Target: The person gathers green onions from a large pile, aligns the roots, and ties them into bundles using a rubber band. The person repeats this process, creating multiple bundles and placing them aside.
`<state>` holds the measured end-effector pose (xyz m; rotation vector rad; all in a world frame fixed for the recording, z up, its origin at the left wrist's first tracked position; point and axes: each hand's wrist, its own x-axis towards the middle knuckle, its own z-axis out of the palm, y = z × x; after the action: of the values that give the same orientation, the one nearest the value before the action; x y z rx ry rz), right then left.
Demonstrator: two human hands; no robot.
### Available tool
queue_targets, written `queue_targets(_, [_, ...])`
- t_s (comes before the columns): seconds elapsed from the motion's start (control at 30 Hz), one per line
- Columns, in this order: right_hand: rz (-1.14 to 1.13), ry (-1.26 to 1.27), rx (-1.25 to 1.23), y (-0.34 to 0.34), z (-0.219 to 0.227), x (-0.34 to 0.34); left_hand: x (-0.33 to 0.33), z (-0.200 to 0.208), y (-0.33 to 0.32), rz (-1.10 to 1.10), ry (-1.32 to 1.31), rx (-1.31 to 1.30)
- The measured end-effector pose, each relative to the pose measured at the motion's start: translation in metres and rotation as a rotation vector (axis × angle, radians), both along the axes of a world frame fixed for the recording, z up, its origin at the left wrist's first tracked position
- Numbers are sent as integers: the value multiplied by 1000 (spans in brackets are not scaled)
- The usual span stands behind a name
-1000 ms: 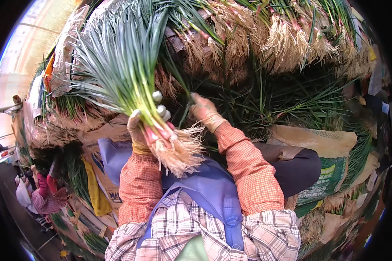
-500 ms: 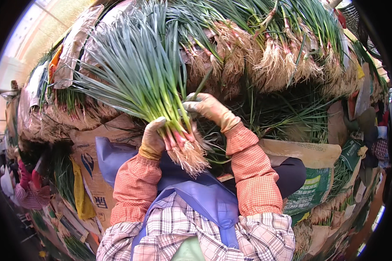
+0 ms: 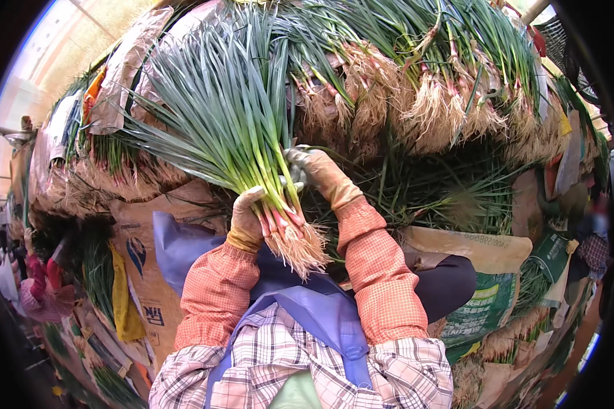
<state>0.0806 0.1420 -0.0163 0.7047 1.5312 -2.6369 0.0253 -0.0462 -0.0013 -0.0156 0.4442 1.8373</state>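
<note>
A thick bunch of spring onions (image 3: 256, 129) fans up and away from me, with pink-white bases and pale roots (image 3: 299, 247) toward my lap. Wrapped round the stalks just above the roots is my left hand (image 3: 247, 215), in a soiled light glove, its thumb across the front. My right hand (image 3: 314, 174), gloved too, is closed at the bunch's right edge. Its fingers curl against the outer stalks a little higher up; the fingertips are partly hidden, so I cannot tell how many stalks they pinch.
A raised heap of spring onions (image 3: 450, 82) spans the far side, roots hanging toward me. Loose green leaves (image 3: 450, 184) lie beneath it. Brown paper sacking (image 3: 143, 252) is at left, a green-and-tan sack (image 3: 481, 300) at right. Another person (image 3: 44, 290) is at the far left.
My right hand has moved slightly left and down against the stalks. The loose leaf that stuck up from its fingers no longer shows there. My left hand keeps its grip.
</note>
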Motion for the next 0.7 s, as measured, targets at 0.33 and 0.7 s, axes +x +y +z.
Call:
queue_targets(0.33, [-114, 349, 1778, -3, 7, 8, 0, -9, 4, -23, 100, -19])
queue_targets(0.7, [-129, -253, 1365, 93, 66, -28, 4, 32, 17, -46, -26, 276])
